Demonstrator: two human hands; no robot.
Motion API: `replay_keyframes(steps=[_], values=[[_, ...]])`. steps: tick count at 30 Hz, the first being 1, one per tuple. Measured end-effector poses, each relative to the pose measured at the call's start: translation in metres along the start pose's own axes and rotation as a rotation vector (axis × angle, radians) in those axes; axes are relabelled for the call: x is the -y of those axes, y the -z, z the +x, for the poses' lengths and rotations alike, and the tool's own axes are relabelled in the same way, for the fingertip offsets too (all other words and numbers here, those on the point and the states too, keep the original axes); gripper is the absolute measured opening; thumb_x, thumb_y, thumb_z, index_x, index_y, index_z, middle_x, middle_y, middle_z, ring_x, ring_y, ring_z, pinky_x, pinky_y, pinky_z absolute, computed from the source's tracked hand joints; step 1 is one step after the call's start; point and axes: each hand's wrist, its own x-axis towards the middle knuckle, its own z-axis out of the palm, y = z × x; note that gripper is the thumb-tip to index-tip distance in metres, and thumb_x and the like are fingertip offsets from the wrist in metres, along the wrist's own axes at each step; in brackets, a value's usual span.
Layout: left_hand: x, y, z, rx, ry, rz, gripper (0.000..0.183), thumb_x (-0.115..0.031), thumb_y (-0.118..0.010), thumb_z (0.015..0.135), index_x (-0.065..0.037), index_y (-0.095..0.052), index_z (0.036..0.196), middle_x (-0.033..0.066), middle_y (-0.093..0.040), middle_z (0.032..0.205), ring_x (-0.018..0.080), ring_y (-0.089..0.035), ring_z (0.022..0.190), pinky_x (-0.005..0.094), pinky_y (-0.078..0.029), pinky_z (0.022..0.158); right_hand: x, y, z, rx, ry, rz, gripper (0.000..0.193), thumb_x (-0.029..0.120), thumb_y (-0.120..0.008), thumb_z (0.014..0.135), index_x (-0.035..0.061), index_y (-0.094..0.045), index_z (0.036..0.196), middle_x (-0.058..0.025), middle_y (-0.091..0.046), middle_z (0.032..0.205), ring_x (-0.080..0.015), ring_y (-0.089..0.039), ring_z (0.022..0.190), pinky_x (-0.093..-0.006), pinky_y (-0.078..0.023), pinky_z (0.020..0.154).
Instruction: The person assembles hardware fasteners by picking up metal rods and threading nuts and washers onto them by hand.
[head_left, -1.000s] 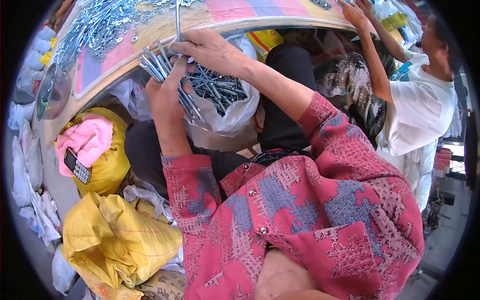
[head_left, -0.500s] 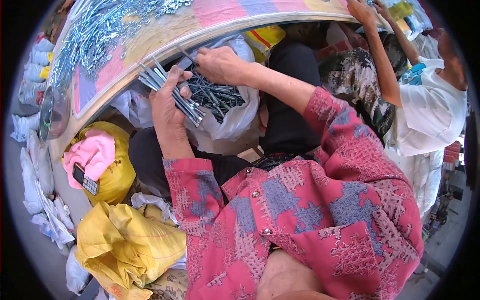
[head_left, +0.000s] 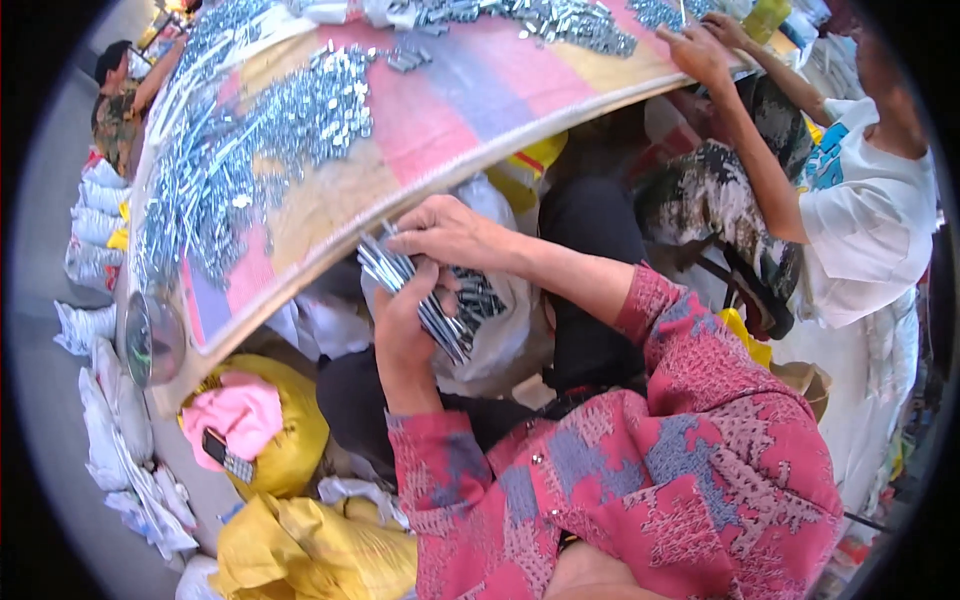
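Note:
My left hand (head_left: 405,315) is wrapped round a bundle of long silvery bolts (head_left: 380,265), which slants down to the right in front of me. Over the upper end of that bundle, my right hand (head_left: 450,230) has its fingers pinched on a bolt, its shaft partly hidden among the others. Just beneath both hands, a white plastic bag (head_left: 512,350) stands open with many more bolts (head_left: 482,292) inside. My hands cover part of its mouth.
A striped cloth-covered table (head_left: 440,130) carries heaps of metal parts (head_left: 290,130). A glass bowl (head_left: 153,340) sits at its left edge. Left are a yellow sack (head_left: 300,430), pink cloth (head_left: 255,405) and phone (head_left: 228,455). A co-worker (head_left: 850,220) works at right; another person (head_left: 118,110) is far left.
My right hand has brought its bolt in against the bundle's upper end. The view has shifted, showing more of the table and a person at the far left.

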Motion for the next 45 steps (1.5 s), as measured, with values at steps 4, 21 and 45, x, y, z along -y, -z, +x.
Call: replay_keyframes(steps=[4, 21, 45], values=[[0.007, -0.008, -0.002, -0.034, 0.055, -0.081, 0.017, -0.011, -0.063, 0.086, 0.003, -0.060, 0.096, 0.0118, -0.062, 0.071, 0.0162, -0.059, 0.054, 0.0254, -0.048, 0.048, 0.002, 0.020, 0.014, -0.310, 0.045, 0.123, 0.031, 0.025, -0.056, 0.091, -0.0047, -0.063, 0.086, -0.0053, -0.059, 0.064, -0.0105, -0.058, 0.061, -0.0289, -0.047, 0.055], [0.004, -0.004, 0.009, -0.084, 0.081, -0.180, 0.021, -0.014, -0.062, 0.090, 0.004, -0.060, 0.101, 0.0103, -0.062, 0.074, 0.0173, -0.059, 0.059, 0.0268, -0.048, 0.051, 0.019, 0.043, 0.023, -0.305, 0.004, -0.050, 0.028, 0.023, -0.061, 0.075, -0.0033, -0.067, 0.081, -0.0086, -0.062, 0.067, -0.0133, -0.058, 0.060, -0.0289, -0.048, 0.059], [-0.006, 0.005, -0.002, -0.227, -0.006, 0.119, 0.023, -0.011, -0.064, 0.085, 0.006, -0.062, 0.100, 0.0080, -0.064, 0.073, 0.0074, -0.049, 0.048, 0.0185, -0.038, 0.044, -0.007, 0.126, 0.084, -0.554, 0.182, -0.062, 0.026, 0.027, -0.062, 0.088, 0.0025, -0.067, 0.083, -0.0021, -0.060, 0.072, -0.0080, -0.051, 0.066, -0.0241, -0.042, 0.062]])
